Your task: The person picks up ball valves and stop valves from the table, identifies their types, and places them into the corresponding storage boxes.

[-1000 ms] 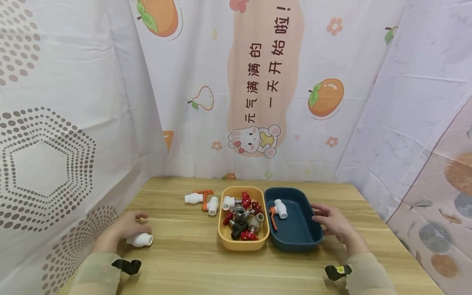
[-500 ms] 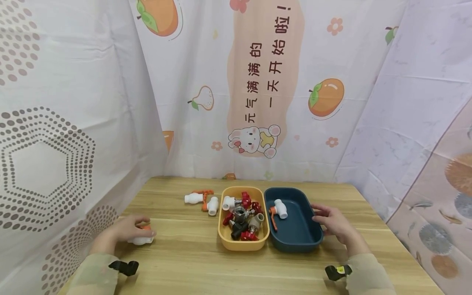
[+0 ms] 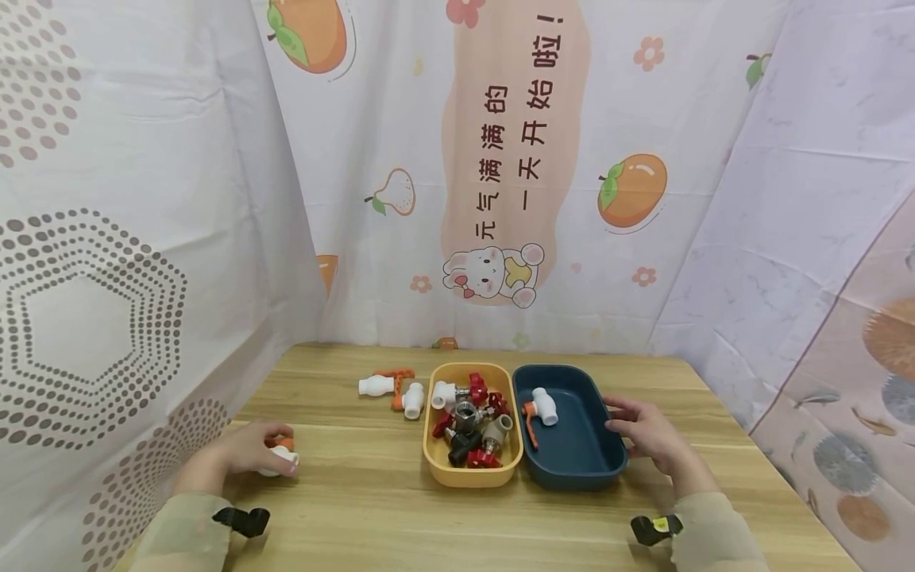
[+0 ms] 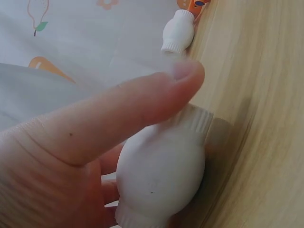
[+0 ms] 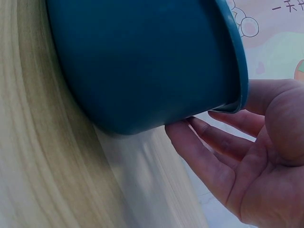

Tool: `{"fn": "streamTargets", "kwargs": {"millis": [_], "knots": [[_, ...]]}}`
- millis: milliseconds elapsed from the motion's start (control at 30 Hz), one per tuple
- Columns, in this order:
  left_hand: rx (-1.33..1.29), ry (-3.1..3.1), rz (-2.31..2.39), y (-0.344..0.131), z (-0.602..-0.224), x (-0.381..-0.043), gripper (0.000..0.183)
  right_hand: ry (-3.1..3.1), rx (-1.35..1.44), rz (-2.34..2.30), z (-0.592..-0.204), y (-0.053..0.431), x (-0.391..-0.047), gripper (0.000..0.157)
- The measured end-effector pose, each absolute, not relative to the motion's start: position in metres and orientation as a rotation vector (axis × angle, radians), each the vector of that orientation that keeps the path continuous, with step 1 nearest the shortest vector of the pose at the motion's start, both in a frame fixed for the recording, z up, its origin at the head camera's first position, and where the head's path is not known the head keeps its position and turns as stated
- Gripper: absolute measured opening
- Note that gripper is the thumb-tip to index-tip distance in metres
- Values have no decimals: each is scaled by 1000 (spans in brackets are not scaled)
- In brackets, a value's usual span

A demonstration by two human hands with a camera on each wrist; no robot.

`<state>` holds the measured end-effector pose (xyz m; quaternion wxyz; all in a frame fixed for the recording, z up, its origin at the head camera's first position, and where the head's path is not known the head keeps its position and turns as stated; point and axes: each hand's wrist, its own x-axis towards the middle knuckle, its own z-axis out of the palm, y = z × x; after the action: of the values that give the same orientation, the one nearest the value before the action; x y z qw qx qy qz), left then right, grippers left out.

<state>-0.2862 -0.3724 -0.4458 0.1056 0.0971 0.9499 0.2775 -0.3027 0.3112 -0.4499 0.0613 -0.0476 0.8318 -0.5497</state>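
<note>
At the table's left side, my left hand point(image 3: 246, 451) grips a white plastic ball valve point(image 4: 161, 171) with an orange handle point(image 3: 280, 442). The left wrist view shows my thumb lying across the valve's upper end and the fingers behind its round body. Low over the tabletop, the valve is partly hidden by the hand. On the right, my right hand point(image 3: 646, 433) holds the side of the dark blue bin point(image 3: 582, 477), thumb at the rim and fingers against the outer wall point(image 5: 156, 95). Inside that bin lies another white ball valve point(image 3: 545, 407) with an orange handle.
A yellow bin point(image 3: 472, 477) full of mixed valves with red handles stands directly left of the blue one. Two more white valves, one lying lengthwise point(image 3: 376, 385) and one beside the yellow bin point(image 3: 413, 400), rest on the wooden table point(image 3: 357, 508). Patterned curtains point(image 3: 400, 262) enclose the table.
The white valve under my left hand has turned, bringing its orange handle into view. My left thumb has come round to the valve's near side. The right hand stays at the blue bin.
</note>
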Motion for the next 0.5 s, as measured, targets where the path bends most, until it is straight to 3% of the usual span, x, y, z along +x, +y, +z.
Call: {"fn": "streamTargets", "kwargs": {"millis": [267, 500], "knots": [[329, 2818, 842, -369, -447, -285, 62, 2511, -146, -1660, -448, 311, -303, 56], [272, 2838, 831, -367, -449, -287, 68, 2515, -136, -1663, -450, 311, -303, 55]]}}
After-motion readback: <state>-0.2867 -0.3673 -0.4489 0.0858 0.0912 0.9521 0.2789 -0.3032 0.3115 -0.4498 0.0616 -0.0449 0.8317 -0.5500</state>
